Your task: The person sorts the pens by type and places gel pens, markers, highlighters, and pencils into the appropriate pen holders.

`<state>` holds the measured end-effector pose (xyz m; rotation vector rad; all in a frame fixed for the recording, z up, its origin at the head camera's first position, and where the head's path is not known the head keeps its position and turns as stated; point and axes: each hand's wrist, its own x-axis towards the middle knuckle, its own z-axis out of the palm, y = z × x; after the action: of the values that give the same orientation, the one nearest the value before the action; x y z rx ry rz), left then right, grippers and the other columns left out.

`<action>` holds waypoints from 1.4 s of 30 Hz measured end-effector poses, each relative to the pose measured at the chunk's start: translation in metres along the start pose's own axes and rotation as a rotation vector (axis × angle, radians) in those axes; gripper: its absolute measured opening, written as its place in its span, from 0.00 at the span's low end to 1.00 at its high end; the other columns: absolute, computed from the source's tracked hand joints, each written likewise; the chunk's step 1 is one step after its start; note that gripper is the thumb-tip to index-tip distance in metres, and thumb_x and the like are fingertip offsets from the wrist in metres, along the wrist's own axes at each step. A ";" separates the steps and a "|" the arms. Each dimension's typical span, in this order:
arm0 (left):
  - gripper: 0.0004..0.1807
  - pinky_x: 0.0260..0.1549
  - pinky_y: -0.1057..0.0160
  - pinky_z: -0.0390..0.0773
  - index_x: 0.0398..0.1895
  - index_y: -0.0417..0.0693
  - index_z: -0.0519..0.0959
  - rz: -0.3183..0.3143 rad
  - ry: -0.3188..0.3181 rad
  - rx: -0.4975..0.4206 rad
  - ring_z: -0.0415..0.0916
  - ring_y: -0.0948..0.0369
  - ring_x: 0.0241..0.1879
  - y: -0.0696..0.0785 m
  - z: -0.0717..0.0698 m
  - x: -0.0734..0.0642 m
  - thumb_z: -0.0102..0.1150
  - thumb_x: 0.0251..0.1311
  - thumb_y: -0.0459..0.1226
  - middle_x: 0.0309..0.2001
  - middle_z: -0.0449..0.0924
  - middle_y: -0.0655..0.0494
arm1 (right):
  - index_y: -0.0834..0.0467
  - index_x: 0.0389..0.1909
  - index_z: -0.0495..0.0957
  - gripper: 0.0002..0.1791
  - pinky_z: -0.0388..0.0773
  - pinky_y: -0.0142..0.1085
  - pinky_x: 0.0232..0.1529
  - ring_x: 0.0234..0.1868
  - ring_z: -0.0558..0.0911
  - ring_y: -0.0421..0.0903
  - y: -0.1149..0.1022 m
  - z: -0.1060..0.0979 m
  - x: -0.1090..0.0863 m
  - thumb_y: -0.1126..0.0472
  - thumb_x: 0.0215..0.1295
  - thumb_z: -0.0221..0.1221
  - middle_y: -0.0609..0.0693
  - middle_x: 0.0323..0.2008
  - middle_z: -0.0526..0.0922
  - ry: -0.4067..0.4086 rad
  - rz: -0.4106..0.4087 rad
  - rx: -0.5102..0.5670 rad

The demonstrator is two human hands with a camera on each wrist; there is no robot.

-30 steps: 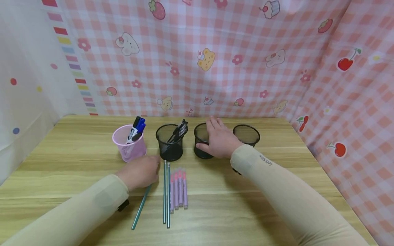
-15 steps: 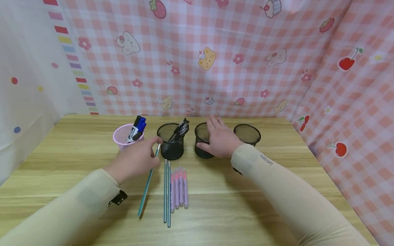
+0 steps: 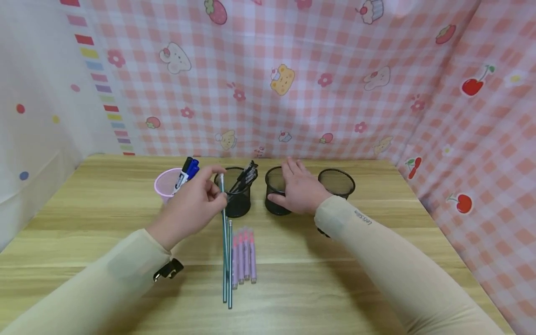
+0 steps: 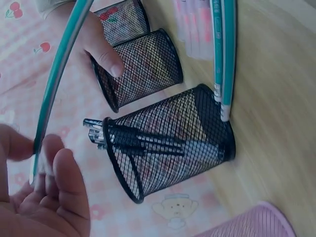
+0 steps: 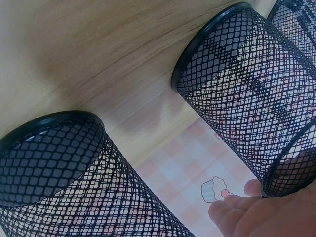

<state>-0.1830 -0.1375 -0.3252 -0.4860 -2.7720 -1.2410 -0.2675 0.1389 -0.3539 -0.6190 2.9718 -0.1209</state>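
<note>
My left hand [image 3: 186, 209] pinches a teal pencil [image 4: 57, 74] near its eraser end, between thumb and fingers. The pencil hangs steeply above two more teal pencils [image 3: 230, 293] on the table, in front of a black mesh cup [image 3: 238, 204] with several black pens [image 4: 153, 143]. My right hand [image 3: 299, 188] rests on the rim of another black mesh cup [image 3: 276, 204], fingers extended over the far side. Its thumb touches the near side in the left wrist view. My right palm hides part of that cup.
A pink mesh cup [image 3: 164, 184] with markers [image 3: 187, 173] stands at the left, partly behind my left hand. Several pink-and-purple pens [image 3: 244, 260] lie beside the pencils. A further black mesh cup [image 3: 337, 184] stands at the right. A checked cloth [image 3: 251, 107] hangs behind the table.
My left hand has lifted the pencil off the table and carried it up and right, from beside the pink cup to before the pen cup. My right hand stays in place.
</note>
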 end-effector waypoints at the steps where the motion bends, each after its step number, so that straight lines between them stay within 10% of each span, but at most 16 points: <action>1: 0.29 0.22 0.65 0.74 0.73 0.48 0.66 0.001 0.024 -0.033 0.73 0.58 0.25 0.000 0.001 0.001 0.58 0.69 0.34 0.33 0.81 0.52 | 0.64 0.85 0.40 0.58 0.42 0.52 0.86 0.87 0.41 0.61 0.000 0.000 0.000 0.29 0.75 0.52 0.63 0.86 0.39 0.001 -0.002 -0.002; 11: 0.29 0.29 0.61 0.87 0.75 0.46 0.59 0.020 0.232 -0.370 0.82 0.48 0.31 0.004 0.014 0.014 0.53 0.74 0.30 0.36 0.81 0.43 | 0.64 0.85 0.40 0.58 0.42 0.51 0.86 0.87 0.41 0.60 0.000 0.001 0.000 0.28 0.74 0.52 0.63 0.86 0.40 0.006 0.005 0.005; 26: 0.27 0.27 0.64 0.87 0.72 0.52 0.56 0.091 0.555 -0.686 0.80 0.61 0.26 0.006 0.033 0.029 0.53 0.76 0.29 0.39 0.76 0.49 | 0.65 0.84 0.43 0.58 0.44 0.51 0.86 0.86 0.44 0.62 0.000 0.003 0.000 0.29 0.74 0.53 0.64 0.85 0.43 0.033 -0.005 -0.012; 42: 0.24 0.26 0.71 0.79 0.68 0.44 0.60 0.175 0.661 -0.529 0.76 0.60 0.25 0.007 0.049 0.037 0.56 0.75 0.30 0.40 0.74 0.55 | 0.65 0.84 0.44 0.58 0.45 0.52 0.86 0.86 0.44 0.62 -0.001 0.002 0.000 0.28 0.73 0.53 0.64 0.85 0.42 0.037 0.004 0.001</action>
<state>-0.2127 -0.0877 -0.3466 -0.2618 -1.8225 -1.7015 -0.2668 0.1383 -0.3561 -0.6178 3.0084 -0.1354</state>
